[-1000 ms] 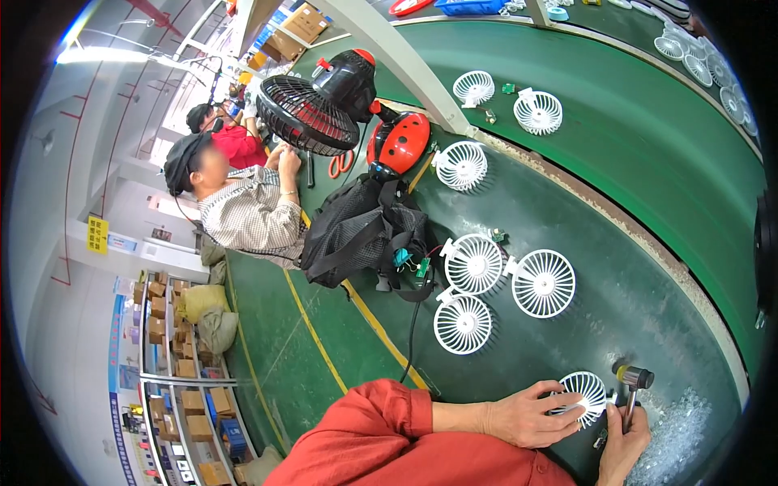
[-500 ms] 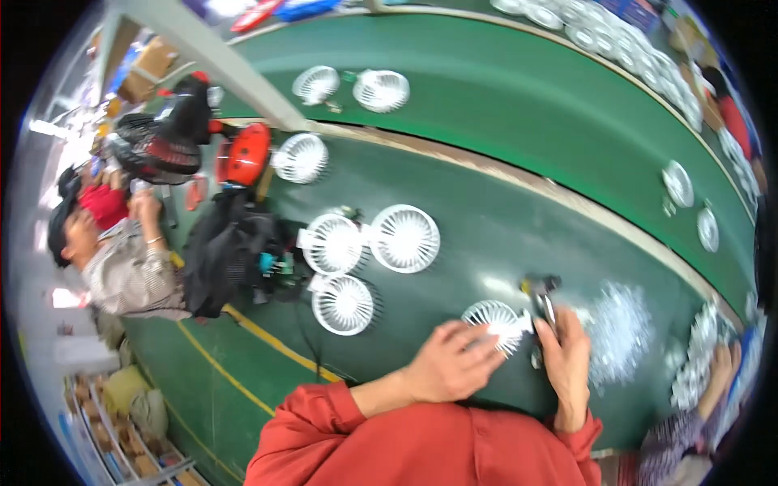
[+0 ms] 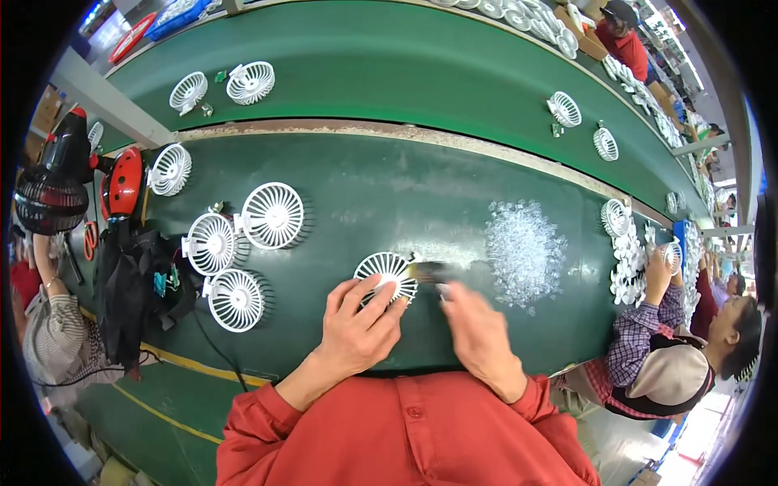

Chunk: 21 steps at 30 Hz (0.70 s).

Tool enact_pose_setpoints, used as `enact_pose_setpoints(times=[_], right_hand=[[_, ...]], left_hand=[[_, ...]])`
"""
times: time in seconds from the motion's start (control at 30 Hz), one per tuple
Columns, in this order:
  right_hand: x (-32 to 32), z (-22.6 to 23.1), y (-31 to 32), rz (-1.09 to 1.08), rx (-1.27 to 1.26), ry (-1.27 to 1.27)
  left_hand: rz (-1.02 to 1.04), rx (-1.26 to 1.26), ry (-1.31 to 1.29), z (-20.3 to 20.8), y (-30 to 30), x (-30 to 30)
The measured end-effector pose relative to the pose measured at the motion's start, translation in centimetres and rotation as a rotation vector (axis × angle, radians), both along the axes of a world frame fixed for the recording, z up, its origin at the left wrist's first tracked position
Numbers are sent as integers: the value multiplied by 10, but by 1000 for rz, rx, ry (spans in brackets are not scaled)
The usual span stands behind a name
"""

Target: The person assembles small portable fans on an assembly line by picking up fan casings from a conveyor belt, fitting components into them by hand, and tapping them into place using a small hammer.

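My left hand (image 3: 356, 330) holds a round white slatted fan housing (image 3: 381, 264) down on the green worktable, its fingers over the near rim. Closed round a short tool that looks like a hammer (image 3: 429, 270), my right hand (image 3: 481, 334) is smeared by motion. The tool's dark head is at the housing's right edge; whether it touches is hard to tell. To the left lie three more white fan housings (image 3: 274, 215), close together, with small circuit boards (image 3: 216, 207) beside them. A pile of small clear plastic pieces (image 3: 527, 255) lies right of my right hand.
A green conveyor belt (image 3: 421, 65) with several housings runs beyond the table's raised edge. At left are a black bag (image 3: 130, 283), a red spotted fan (image 3: 123, 182), a black fan (image 3: 53, 190) and another person. A co-worker (image 3: 664, 340) handles white parts (image 3: 628, 263) at right.
The view has turned rightward, bringing the co-worker further into it. My right hand has brought the hammer over to the housing's right edge; my left hand stays on the housing.
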State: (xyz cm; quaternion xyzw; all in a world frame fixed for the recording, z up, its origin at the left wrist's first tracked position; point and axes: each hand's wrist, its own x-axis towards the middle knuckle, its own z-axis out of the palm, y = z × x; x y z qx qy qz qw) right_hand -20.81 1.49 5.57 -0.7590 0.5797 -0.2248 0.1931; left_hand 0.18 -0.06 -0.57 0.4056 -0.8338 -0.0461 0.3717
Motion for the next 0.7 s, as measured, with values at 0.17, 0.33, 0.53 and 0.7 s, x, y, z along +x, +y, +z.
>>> enact_pose_setpoints(times=[0.17,0.33,0.53,0.7], right_hand=[[-16,-7,-26,-262,155,-113],[-40,-12,-76,-468,41,36],[-52,-20,-96,-398,-11,193],[-46,-19,-100,-352,5,226]], left_hand=[[0,37,-25,5,4,6],[-42,78,11,21,1,13],[37,133,-17,35,-11,11],[108,226,-103,39,-12,11]])
